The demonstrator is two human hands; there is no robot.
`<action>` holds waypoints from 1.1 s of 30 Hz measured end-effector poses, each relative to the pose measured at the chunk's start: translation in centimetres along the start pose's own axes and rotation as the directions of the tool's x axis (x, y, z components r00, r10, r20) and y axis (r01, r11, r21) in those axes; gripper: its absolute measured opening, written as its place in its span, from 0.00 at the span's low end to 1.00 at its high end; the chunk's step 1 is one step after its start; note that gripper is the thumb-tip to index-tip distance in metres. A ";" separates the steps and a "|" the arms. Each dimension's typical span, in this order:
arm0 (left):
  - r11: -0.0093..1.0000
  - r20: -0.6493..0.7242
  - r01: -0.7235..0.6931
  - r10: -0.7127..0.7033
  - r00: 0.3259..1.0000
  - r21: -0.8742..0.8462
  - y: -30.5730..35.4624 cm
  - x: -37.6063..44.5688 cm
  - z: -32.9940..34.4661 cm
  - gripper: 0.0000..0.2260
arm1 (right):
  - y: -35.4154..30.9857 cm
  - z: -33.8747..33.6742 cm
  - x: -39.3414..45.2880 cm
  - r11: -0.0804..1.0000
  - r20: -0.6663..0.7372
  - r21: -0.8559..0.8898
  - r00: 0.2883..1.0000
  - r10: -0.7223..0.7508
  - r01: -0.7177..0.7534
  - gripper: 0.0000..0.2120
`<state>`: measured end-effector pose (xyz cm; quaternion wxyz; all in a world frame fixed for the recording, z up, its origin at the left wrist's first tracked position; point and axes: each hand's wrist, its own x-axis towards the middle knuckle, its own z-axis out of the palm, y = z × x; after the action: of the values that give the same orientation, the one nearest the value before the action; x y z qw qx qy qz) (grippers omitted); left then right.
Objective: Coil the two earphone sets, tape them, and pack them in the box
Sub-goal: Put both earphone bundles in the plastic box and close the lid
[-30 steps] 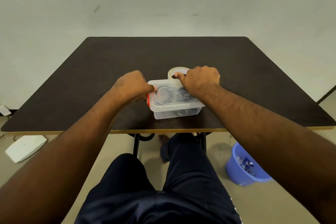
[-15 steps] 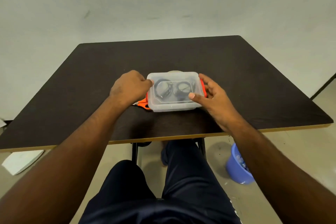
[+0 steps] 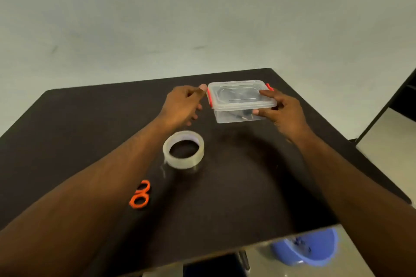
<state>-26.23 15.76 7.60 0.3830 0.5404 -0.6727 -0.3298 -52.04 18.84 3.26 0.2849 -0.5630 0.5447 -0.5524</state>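
We see even, soft lighting with no harsh glare. A broad, diffuse shadow lies on the dark table (image 3: pixel 236 186) at about 6 o'clock from the clear box (image 3: pixel 242 101), and a faint shadow rings the tape roll (image 3: pixel 183 149). Motion blur softens the whole frame; the orange scissors (image 3: pixel 140 194) and the blue bucket (image 3: pixel 306 248) at 5 o'clock are smeared. Wide-angle distortion bends the table edges and stretches both forearms toward the lower corners.

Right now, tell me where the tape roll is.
In the head view the tape roll lies flat on the table, left of centre, between the scissors nearer the person and the box farther right.
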 end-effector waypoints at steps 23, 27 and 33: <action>0.351 0.540 -0.415 -0.455 0.707 0.839 -0.7 27.8 15.3 0.63 | 14.9 -4.6 27.0 0.999 -0.172 -0.034 0.985 0.023 -0.029 0.27; 0.479 0.560 -0.364 -0.368 0.743 0.799 -0.5 26.4 14.0 0.60 | 14.1 -3.3 24.8 0.980 -0.270 -0.192 0.963 -0.003 -0.051 0.44; 0.867 0.366 -0.154 -0.035 0.930 0.474 -0.8 16.4 9.0 0.27 | 8.9 1.3 14.1 0.879 -0.163 -0.473 0.986 -0.021 -0.059 0.32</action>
<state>-35.66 -0.18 5.10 0.1110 0.5288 -0.8099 -0.2284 -56.36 3.19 -0.84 0.0975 -0.5632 0.6907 -0.4430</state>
